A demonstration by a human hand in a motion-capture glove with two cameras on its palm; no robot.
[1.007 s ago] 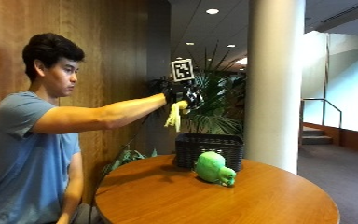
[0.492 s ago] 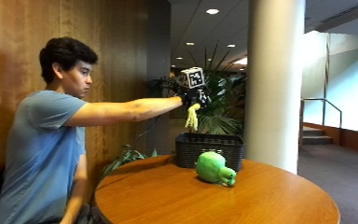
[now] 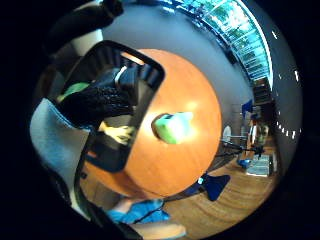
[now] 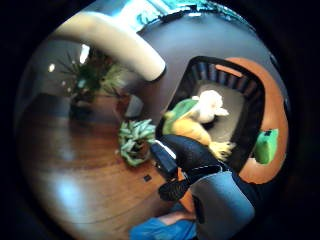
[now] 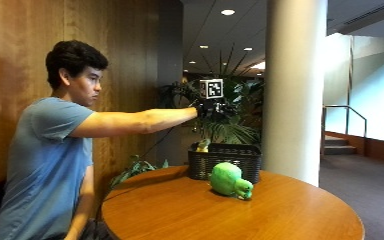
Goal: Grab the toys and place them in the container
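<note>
My gloved right hand (image 5: 212, 107) hangs in the air above the black basket (image 5: 232, 162) at the far side of the round wooden table (image 5: 245, 215). Its fingers hold nothing. A yellow, green and white soft toy (image 4: 200, 117) lies inside the basket (image 4: 250, 125), and its top pokes over the rim (image 5: 203, 145) in the outside view. In the little finger side view the glove (image 3: 100, 100) sits over the basket (image 3: 150, 65), with the yellow toy (image 3: 120, 132) below it. A green plush toy (image 5: 230, 181) stands on the table just in front of the basket.
A thick white column (image 5: 295, 90) rises behind the table on the right. A large potted plant (image 5: 235, 127) stands behind the basket and a smaller one (image 5: 135, 170) grows by the wood wall. The person's bare left arm hangs down beside the table.
The hand carried the yellow toy rightward to above the basket. The toy has left the hand and now lies in the basket. The green toy has not moved.
</note>
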